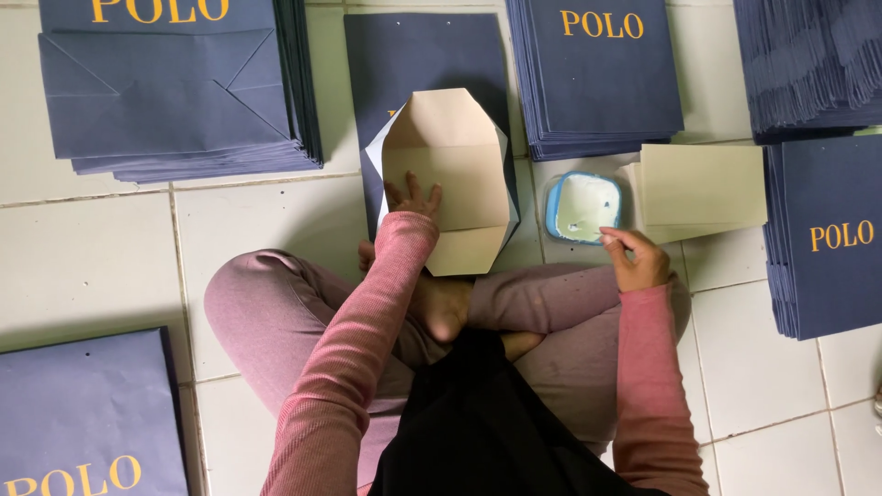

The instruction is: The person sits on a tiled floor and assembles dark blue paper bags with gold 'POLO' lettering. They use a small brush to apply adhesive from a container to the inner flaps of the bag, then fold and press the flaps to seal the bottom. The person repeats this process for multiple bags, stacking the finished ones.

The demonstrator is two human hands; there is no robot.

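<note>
I sit cross-legged on a tiled floor. My left hand [412, 197] presses flat on the opened, folded-out cream bottom [450, 174] of a navy paper bag [415, 55] lying in front of me. My right hand [636, 258] hovers at the near rim of a small blue tub of white glue [582, 206], fingers pinched together; whether something is held between them cannot be told. A stack of cream card inserts [700, 187] lies just right of the tub.
Piles of flat navy paper bags with yellow lettering ring me: far left [175, 83], far middle [602, 73], far right [808, 64], right [827, 239] and near left [87, 418]. My legs and bare feet [446, 308] are below the bag.
</note>
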